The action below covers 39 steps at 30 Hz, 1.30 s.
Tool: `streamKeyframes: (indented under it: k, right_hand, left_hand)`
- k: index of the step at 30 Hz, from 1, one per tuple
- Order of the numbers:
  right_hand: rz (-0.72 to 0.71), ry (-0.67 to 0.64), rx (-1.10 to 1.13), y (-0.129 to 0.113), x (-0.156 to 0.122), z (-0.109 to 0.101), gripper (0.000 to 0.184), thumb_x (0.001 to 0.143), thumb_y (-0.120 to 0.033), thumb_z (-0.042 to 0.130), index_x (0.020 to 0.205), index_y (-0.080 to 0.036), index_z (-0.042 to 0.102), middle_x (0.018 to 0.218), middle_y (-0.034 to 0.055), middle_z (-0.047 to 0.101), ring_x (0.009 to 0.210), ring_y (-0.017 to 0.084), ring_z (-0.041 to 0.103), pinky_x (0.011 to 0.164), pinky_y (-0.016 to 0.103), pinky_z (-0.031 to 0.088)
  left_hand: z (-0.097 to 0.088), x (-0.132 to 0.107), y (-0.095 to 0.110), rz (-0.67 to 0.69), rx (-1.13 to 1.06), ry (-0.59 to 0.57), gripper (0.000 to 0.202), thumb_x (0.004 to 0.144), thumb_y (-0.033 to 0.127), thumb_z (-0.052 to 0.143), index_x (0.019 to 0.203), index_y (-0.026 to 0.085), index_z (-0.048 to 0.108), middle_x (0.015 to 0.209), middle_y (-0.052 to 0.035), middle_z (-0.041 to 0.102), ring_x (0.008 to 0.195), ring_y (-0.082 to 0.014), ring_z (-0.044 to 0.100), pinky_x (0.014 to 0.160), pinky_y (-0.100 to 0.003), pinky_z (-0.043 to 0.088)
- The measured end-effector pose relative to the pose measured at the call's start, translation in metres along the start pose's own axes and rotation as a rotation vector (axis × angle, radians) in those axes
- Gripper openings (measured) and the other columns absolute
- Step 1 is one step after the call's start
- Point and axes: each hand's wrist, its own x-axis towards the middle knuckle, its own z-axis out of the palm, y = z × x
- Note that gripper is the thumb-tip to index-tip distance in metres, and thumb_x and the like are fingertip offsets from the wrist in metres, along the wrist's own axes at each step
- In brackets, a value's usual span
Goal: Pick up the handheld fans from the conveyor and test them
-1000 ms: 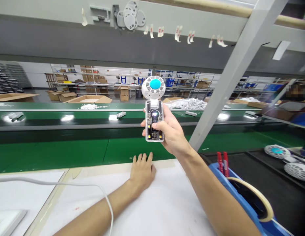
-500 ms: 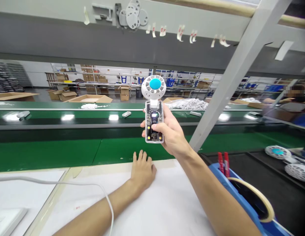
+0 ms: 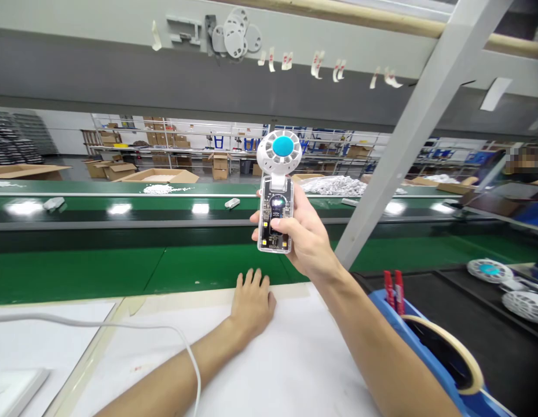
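Observation:
My right hand (image 3: 310, 231) grips a small handheld fan (image 3: 279, 150) by its clear handle, holding it upright above the green conveyor belt (image 3: 99, 269). The fan has a round white head with a turquoise centre. Through the handle a dark circuit board shows, with a lit display near its top. My thumb presses on the front of the handle; the other fingers wrap behind it. Lower down, my left hand (image 3: 253, 304) lies flat on the white work surface (image 3: 295, 353) at its far edge, fingers spread and holding nothing. A white cable (image 3: 134, 325) crosses over my left forearm.
At right, a blue bin (image 3: 384, 307) holds red markers (image 3: 394, 292) and a tape roll (image 3: 464, 347). More fans (image 3: 490, 270) lie on a black tray. A slanted grey post (image 3: 394, 156) and overhead beam frame the view. White parts (image 3: 233, 203) sit on the belt; a person is far right.
The fan in my right hand has shifted slightly right and tilted a little. White parts on the far belt have moved right, as has some of the cable-free belt seam leftward. My left hand stays put.

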Motion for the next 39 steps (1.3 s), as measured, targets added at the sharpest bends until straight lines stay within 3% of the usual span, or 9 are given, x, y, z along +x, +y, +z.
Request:
streamKeyframes:
  k: [2,4,7,10,27,29,34,37,39]
  right_hand:
    - [-0.010,0.019,0.003,-0.001,0.000,0.001,0.081,0.073,-0.020,0.063,0.144,-0.029,0.025,0.101,0.0005,0.066,0.067,0.016,0.067,0.054,0.031,0.058]
    - [-0.009,0.022,0.000,-0.002,0.000,0.001,0.080,0.073,-0.020,0.063,0.143,-0.028,0.026,0.102,0.0008,0.067,0.067,0.016,0.067,0.054,0.031,0.058]
    - [0.001,0.016,-0.004,-0.003,0.000,0.000,0.080,0.072,-0.020,0.063,0.143,-0.027,0.026,0.100,0.0009,0.067,0.065,0.016,0.067,0.056,0.032,0.058]
    - [0.001,0.016,0.001,-0.004,0.000,0.000,0.081,0.072,-0.020,0.063,0.143,-0.028,0.026,0.102,0.0013,0.067,0.066,0.017,0.068,0.056,0.032,0.058]
    - [-0.063,0.066,0.001,-0.009,-0.002,0.000,0.066,0.070,-0.022,0.068,0.130,-0.029,0.041,0.118,0.0030,0.061,0.080,0.018,0.068,0.059,0.030,0.059]
    - [-0.086,0.126,0.034,-0.007,-0.001,0.000,0.061,0.069,-0.023,0.071,0.124,-0.028,0.046,0.112,0.0018,0.063,0.082,0.018,0.069,0.063,0.030,0.060]
    - [0.117,0.111,0.187,-0.009,0.000,0.005,0.028,0.072,-0.036,0.065,0.093,-0.019,0.059,0.070,-0.0009,0.059,0.056,0.014,0.057,0.054,0.030,0.054]
    - [-0.079,0.235,0.056,-0.031,-0.013,0.004,0.018,0.065,-0.021,0.071,0.079,-0.022,0.061,0.064,-0.0036,0.056,0.058,0.012,0.056,0.059,0.028,0.054]
    - [-0.181,0.260,-0.101,-0.048,-0.028,-0.001,0.010,0.075,-0.030,0.070,0.076,-0.025,0.061,0.067,-0.0024,0.056,0.060,0.012,0.057,0.063,0.028,0.054]
  left_hand:
    - [-0.002,0.000,0.001,-0.010,0.004,-0.011,0.045,0.096,0.030,0.037,0.126,0.011,0.064,0.142,-0.0172,0.055,0.136,-0.0334,0.046,0.115,-0.058,0.032]
    - [-0.002,0.000,0.001,-0.011,0.012,0.019,0.047,0.095,0.031,0.039,0.129,0.009,0.062,0.151,-0.0179,0.045,0.142,-0.0352,0.037,0.117,-0.060,0.029]
    - [-0.001,0.000,0.000,-0.003,0.010,0.067,0.058,0.093,0.030,0.042,0.149,0.014,0.043,0.162,-0.0128,0.025,0.146,-0.0350,0.030,0.117,-0.059,0.029]
    - [0.001,-0.001,-0.001,-0.003,0.001,0.070,0.063,0.093,0.029,0.042,0.154,0.019,0.033,0.163,-0.0108,0.023,0.146,-0.0346,0.031,0.116,-0.058,0.031]
    - [-0.006,0.001,0.001,0.010,0.003,0.022,0.046,0.095,0.030,0.041,0.134,0.014,0.060,0.159,-0.0149,0.033,0.147,-0.0354,0.030,0.116,-0.059,0.030]
    - [-0.005,0.001,0.001,0.008,-0.002,0.024,0.045,0.095,0.030,0.041,0.132,0.014,0.061,0.158,-0.0151,0.034,0.146,-0.0354,0.031,0.116,-0.059,0.031]
    - [-0.003,0.001,0.001,-0.011,-0.003,0.013,0.040,0.094,0.031,0.044,0.125,0.016,0.064,0.153,-0.0135,0.043,0.142,-0.0344,0.037,0.115,-0.058,0.032]
    - [-0.005,0.001,0.001,-0.006,-0.005,-0.001,0.041,0.095,0.031,0.043,0.126,0.015,0.064,0.154,-0.0143,0.042,0.143,-0.0343,0.036,0.115,-0.057,0.031]
    - [-0.006,0.000,0.001,0.001,-0.012,-0.015,0.042,0.095,0.031,0.042,0.127,0.014,0.063,0.154,-0.0157,0.042,0.143,-0.0344,0.036,0.116,-0.057,0.032]
